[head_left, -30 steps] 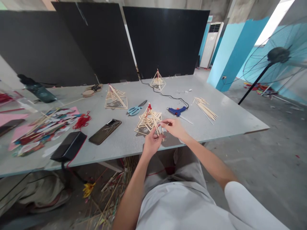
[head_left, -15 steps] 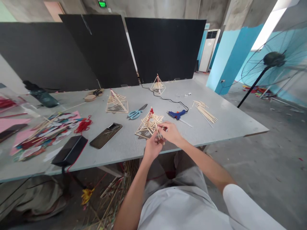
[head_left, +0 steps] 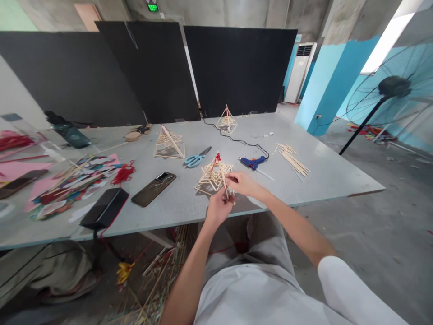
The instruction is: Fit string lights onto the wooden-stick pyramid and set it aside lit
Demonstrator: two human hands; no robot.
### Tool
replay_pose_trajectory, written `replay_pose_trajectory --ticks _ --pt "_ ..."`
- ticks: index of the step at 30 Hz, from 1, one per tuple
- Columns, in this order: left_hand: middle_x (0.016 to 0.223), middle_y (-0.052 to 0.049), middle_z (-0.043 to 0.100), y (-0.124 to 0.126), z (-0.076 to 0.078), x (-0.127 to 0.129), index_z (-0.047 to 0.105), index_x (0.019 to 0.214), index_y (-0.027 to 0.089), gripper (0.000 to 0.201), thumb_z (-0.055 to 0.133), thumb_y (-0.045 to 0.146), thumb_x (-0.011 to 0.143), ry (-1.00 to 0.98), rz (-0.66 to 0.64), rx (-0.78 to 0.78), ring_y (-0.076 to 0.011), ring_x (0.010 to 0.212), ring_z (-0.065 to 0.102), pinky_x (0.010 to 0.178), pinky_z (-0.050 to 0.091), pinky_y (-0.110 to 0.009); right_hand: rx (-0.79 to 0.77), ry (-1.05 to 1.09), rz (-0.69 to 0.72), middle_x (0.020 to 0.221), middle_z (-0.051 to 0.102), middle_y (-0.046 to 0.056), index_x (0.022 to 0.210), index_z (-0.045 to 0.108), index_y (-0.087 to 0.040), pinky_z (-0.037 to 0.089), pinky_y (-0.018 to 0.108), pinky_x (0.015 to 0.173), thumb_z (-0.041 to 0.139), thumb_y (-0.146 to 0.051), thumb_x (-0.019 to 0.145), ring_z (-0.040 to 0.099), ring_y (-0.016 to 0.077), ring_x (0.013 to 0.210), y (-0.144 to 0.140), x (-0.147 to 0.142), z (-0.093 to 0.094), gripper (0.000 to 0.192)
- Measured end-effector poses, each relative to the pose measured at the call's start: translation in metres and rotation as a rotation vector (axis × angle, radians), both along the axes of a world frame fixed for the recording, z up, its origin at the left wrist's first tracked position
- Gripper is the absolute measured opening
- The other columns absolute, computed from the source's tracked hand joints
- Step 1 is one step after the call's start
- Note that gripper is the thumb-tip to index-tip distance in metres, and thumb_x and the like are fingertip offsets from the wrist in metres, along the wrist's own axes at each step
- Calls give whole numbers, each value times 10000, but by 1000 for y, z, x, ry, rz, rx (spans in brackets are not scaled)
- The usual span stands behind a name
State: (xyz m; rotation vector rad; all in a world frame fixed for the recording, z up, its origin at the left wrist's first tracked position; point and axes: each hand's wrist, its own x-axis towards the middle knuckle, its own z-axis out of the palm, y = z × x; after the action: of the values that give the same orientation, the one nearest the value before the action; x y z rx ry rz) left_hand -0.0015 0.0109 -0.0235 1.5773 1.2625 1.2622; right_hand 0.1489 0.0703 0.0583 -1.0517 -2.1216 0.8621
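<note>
A small pyramid frame of pale wooden sticks [head_left: 210, 180], tied with red at its tip, stands near the table's front edge. My left hand [head_left: 219, 208] is closed on its near lower corner, the fingertips bent around the sticks. Higher up on the right side, my right hand [head_left: 246, 184] pinches at the slanting sticks. Fingers cover part of that near edge, and any small piece between them is hidden. Beyond the pyramid lie scissors with light blue handles [head_left: 194, 160]. To the right of it is a blue glue gun [head_left: 253, 161] with a clear glue stick.
Two similar stick pyramids stand farther back, one at left [head_left: 169, 143] and one by the black boards [head_left: 227, 121]. Loose sticks [head_left: 293, 162] lie at right. A phone [head_left: 154, 188], a black box-shaped device [head_left: 104, 208], red yarn [head_left: 123, 174] and a bottle [head_left: 69, 130] are at left.
The view has shifted slightly, moving the scene a little rightward. Both hands stay at the pyramid's near edge, with only small finger movement.
</note>
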Motion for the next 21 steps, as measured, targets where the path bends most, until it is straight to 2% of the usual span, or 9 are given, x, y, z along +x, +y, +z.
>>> replay_pose_trajectory --ticks 4,9,12,16,19,21 --pt "897 -56 860 0 -1 -1 747 1218 175 416 679 135 809 33 11 14 -239 819 800 717 570 -283 14 -72 20 616 533 -64 821 683 -182 317 238 580 586 -272 931 433 109 569 2 0 6 172" --pt "857 -47 841 -3 7 0 767 935 184 179 665 136 796 74 29 47 -247 809 771 770 566 -318 113 -169 -81 751 641 0 805 629 -187 350 264 649 631 -297 970 519 144 677 -5 -9 5 198" --pt "816 -26 820 -4 10 0 752 906 183 149 676 150 782 101 45 55 -241 780 742 741 531 -305 180 -220 -151 899 705 80 858 653 -177 379 300 720 615 -291 1010 579 193 786 -13 -14 5 194" --pt "694 16 741 -3 9 -1 714 862 182 92 696 184 772 120 79 47 -203 671 666 641 452 -265 214 -239 -196 1132 722 168 1041 694 -152 424 341 806 518 -281 1074 639 240 891 -21 -18 4 220" --pt "613 38 665 -1 8 -2 671 793 190 50 708 192 759 117 103 34 -175 591 595 581 396 -248 200 -208 -184 1164 722 159 1057 684 -158 452 340 836 515 -282 1077 659 242 944 -23 -19 1 210" --pt "615 33 660 -1 8 -2 653 770 195 56 709 194 765 104 110 27 -173 588 595 576 400 -245 169 -169 -152 1096 735 115 1015 667 -175 476 314 831 507 -275 1079 668 220 946 -21 -19 -1 200"
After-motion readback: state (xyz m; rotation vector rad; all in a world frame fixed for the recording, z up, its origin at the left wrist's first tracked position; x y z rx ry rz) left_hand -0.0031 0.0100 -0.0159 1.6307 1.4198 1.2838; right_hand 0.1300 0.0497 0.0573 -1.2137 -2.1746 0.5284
